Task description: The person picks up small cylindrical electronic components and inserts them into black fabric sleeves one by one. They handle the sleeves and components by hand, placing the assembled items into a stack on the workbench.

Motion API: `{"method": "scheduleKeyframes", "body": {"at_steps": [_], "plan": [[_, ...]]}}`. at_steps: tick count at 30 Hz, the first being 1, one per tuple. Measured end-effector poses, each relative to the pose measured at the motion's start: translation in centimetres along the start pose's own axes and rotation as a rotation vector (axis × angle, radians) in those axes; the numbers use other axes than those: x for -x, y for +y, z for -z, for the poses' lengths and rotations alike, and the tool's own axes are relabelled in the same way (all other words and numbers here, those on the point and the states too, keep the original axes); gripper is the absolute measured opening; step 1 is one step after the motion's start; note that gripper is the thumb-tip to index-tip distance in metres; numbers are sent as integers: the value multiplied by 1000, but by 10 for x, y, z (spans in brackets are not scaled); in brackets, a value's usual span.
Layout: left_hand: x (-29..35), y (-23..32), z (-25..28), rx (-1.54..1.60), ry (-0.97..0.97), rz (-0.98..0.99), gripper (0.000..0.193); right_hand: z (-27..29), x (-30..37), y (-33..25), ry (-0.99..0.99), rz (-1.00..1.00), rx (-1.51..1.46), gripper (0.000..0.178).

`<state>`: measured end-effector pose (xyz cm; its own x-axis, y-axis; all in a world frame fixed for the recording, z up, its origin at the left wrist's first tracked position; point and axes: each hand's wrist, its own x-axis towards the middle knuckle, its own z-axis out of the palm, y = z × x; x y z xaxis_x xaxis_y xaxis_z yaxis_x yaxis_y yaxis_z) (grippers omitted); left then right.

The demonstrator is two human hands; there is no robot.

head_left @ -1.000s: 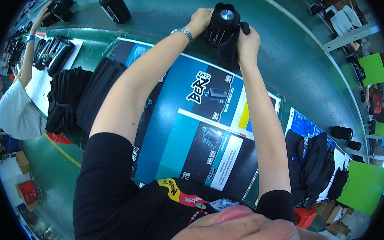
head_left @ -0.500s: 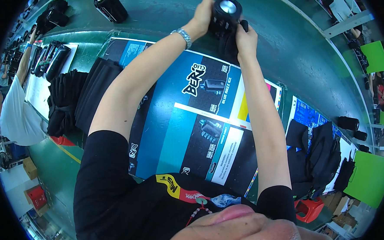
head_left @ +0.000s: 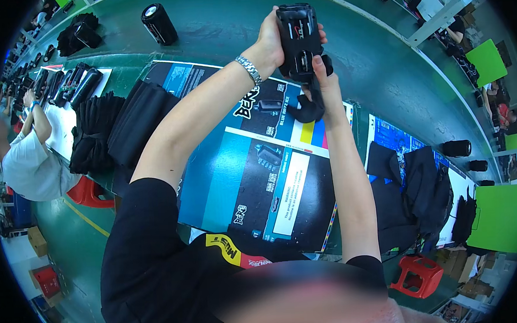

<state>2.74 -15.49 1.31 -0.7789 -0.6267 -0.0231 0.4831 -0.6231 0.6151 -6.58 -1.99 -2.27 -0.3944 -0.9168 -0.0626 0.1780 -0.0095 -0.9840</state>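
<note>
The speaker (head_left: pixel 296 35) is held up beyond the printed sheet (head_left: pixel 210 187); the strap (head_left: pixel 307 110) at its lower end dangles in a loose curl, so the work looks partway, that end unsecured. The left hand (head_left: pixel 271 41) wraps the speaker's body; the right hand (head_left: pixel 327 83) closes around the strap.

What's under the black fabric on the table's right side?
A blue sheet shows past the fabric at its upper edge and between its pieces; a white surface shows to its right. Anything else beneath is covered.
</note>
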Motion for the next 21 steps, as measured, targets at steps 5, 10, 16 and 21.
{"method": "scheduleKeyframes", "body": {"at_steps": [5,10,16,21], "plan": [[5,-5,0,39,138,-2,65,-7,5,2,45,-95,-97,64],[-5,5,26,205,625,26,67,-2,-21,-19,281,143,256,55],[10,37,46,-523,380,-340,51,5,-50,-35,382,713,1076,71],[-13,31,22,-878,61,-445,41,-6,-52,-20,376,876,997,67]]}}
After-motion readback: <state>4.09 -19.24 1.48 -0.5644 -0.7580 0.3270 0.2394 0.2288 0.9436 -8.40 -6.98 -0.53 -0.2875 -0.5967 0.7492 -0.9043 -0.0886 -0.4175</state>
